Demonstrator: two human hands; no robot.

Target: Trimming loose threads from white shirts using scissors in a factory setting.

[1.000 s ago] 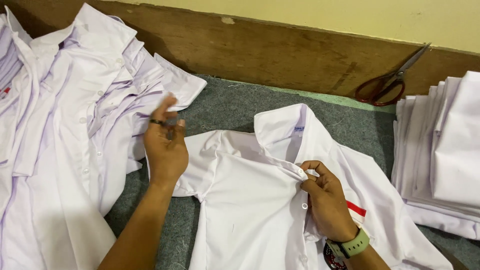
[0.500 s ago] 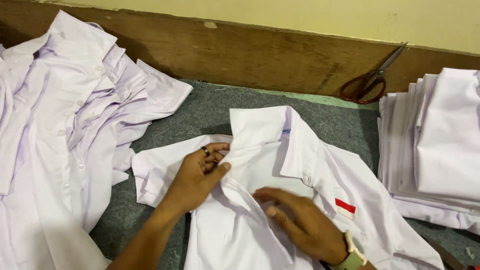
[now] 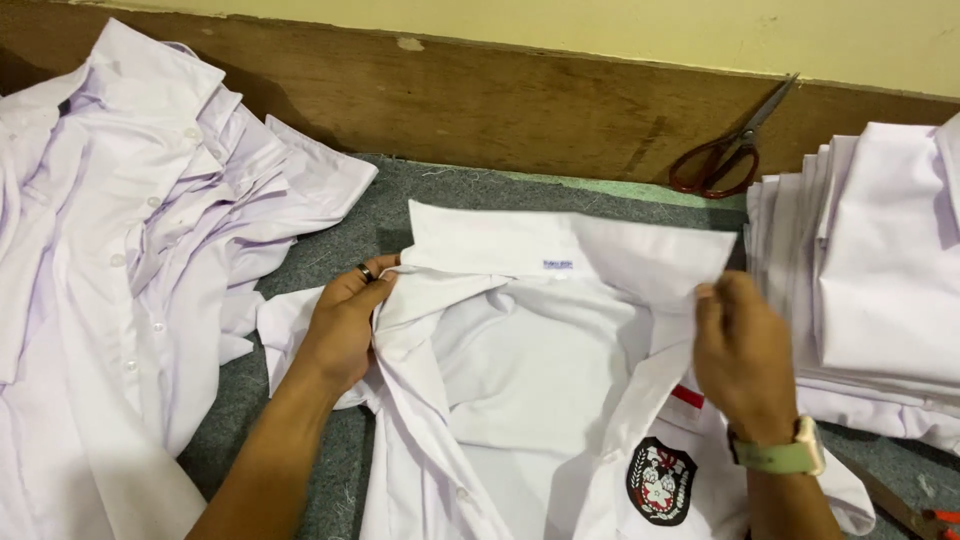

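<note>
Shirt white, spread open, badge on chest.

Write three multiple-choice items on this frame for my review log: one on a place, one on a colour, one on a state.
1. Where do the scissors lie?
A. against the wooden board at the back
B. on the open shirt
C. in the left hand

2. What colour are their handles?
A. blue
B. red
C. yellow

3. How is the shirt in the middle?
A. folded flat
B. rolled up
C. spread open at the front

Answers: 1 A, they lean at the board; 2 B, the loops are red; 3 C, the left hand and right hand hold its front edges apart.
</note>
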